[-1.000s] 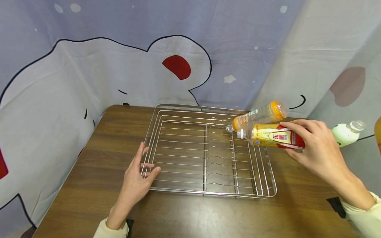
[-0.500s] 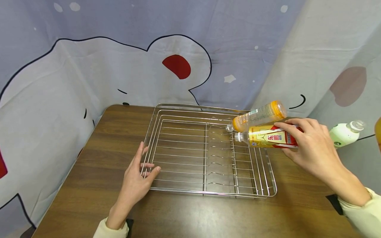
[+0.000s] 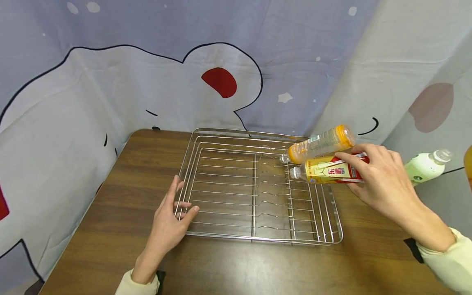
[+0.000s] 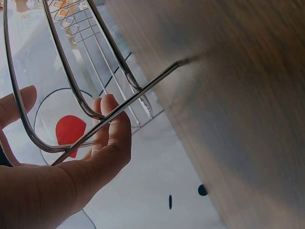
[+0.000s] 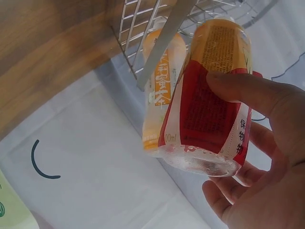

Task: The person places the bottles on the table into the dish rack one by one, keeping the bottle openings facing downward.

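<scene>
At its left side, a wire rack (image 3: 254, 192) with raised wire edges is held by my left hand (image 3: 171, 223); the left wrist view shows fingers (image 4: 119, 136) bent round its wires. My right hand (image 3: 385, 180) grips the bottom end of a plastic bottle (image 3: 328, 170) with a yellow and red label. This bottle lies sideways over the rack's right part, its neck pointing left. Just behind it, an orange-labelled clear bottle (image 3: 321, 143) leans across the back right corner, neck inside the rack.
A pale green bottle (image 3: 424, 168) with a clear cap is partly hidden behind my right hand. At the far right edge, part of an orange-yellow thing (image 3: 468, 164) shows. The rack rests on a wooden table (image 3: 258, 266), with a printed curtain (image 3: 147, 82) behind.
My right hand has moved a little to the left with the yellow and red bottle, its neck now slightly lower and further over the rack. My left hand stays in place.
</scene>
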Motion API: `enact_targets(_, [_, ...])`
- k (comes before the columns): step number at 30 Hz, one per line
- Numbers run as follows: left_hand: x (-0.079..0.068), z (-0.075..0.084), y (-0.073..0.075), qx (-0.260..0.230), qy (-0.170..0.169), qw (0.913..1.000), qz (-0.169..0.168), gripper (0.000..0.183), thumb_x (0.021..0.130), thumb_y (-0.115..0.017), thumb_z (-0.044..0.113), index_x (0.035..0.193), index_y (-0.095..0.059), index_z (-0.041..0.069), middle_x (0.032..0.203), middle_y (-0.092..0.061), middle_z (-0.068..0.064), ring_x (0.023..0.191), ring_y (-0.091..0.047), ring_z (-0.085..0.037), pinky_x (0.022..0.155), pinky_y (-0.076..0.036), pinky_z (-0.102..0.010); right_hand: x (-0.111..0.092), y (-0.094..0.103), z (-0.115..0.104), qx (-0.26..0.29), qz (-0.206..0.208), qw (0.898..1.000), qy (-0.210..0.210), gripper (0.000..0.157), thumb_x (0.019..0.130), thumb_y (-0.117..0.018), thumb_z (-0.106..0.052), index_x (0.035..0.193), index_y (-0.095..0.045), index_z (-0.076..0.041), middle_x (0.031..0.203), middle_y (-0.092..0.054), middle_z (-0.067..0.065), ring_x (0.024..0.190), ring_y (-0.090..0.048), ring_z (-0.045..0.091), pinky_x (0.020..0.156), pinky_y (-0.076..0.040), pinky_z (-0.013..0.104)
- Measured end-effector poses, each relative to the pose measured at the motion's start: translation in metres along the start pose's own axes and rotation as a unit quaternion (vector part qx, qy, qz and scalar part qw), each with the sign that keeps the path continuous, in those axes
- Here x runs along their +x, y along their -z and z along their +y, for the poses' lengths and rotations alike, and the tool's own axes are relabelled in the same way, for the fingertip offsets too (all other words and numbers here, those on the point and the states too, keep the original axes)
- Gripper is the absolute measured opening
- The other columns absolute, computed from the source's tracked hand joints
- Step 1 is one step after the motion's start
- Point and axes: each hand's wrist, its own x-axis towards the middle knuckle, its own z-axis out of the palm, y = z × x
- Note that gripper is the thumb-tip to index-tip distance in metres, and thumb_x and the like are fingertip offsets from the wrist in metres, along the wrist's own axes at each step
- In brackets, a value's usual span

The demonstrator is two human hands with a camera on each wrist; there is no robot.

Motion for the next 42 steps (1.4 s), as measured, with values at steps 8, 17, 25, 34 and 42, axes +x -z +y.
enact_targets(8, [0.000,0.000,0.000,-0.002,0.005,1.0000,-0.001,0.105,0.099,-0.084,0.011,0.180,-0.017,0.018,0.174,-0.044,-0.013,0.108,-0.076,-0.029,0.076,-0.060,-0.025,0.000,-0.008,-0.001,-0.006,-0.007,1.000,0.013,0.081,0.056,-0.101,0.004,0.131,-0.077,-0.011,0.121,-0.065,0.019,0.113,-0.058,0.052,0.089,-0.041,0.066])
enact_targets(17, [0.000,0.000,0.000,-0.004,0.003,1.0000,-0.001,0.105,0.099,-0.084,0.010,0.180,-0.017,0.017,0.175,-0.043,-0.014,0.111,-0.076,-0.032,0.077,-0.060,-0.025,0.001,-0.015,-0.001,-0.009,-0.009,1.000,0.027,0.084,0.050,-0.104,0.006,0.129,-0.077,-0.011,0.118,-0.066,0.019,0.111,-0.060,0.051,0.091,-0.041,0.067])
enact_targets(25, [0.000,-0.001,0.000,-0.009,0.003,1.0000,-0.002,0.106,0.099,-0.084,0.009,0.180,-0.016,0.017,0.175,-0.043,-0.013,0.112,-0.076,-0.031,0.077,-0.060,-0.024,0.003,-0.016,-0.002,-0.011,-0.019,0.999,0.028,0.084,0.052,-0.102,0.007,0.129,-0.077,-0.011,0.119,-0.067,0.017,0.111,-0.060,0.050,0.090,-0.042,0.066])
enact_targets(34, [0.000,-0.001,0.000,-0.005,-0.001,1.0000,-0.001,0.105,0.099,-0.084,0.009,0.180,-0.017,0.016,0.175,-0.043,-0.014,0.113,-0.076,-0.033,0.078,-0.060,-0.024,0.005,-0.017,-0.003,-0.008,-0.019,0.999,0.037,0.086,0.052,-0.100,0.009,0.132,-0.075,-0.010,0.121,-0.066,0.018,0.113,-0.059,0.051,0.089,-0.043,0.066])
enact_targets(42, [0.000,0.000,0.000,-0.004,0.001,1.0000,-0.002,0.105,0.099,-0.084,0.009,0.180,-0.016,0.015,0.175,-0.043,-0.015,0.114,-0.076,-0.033,0.078,-0.060,-0.024,0.005,-0.018,-0.005,-0.011,-0.021,0.999,0.040,0.089,0.050,-0.101,0.008,0.133,-0.075,-0.009,0.125,-0.066,0.020,0.115,-0.059,0.051,0.085,-0.043,0.065])
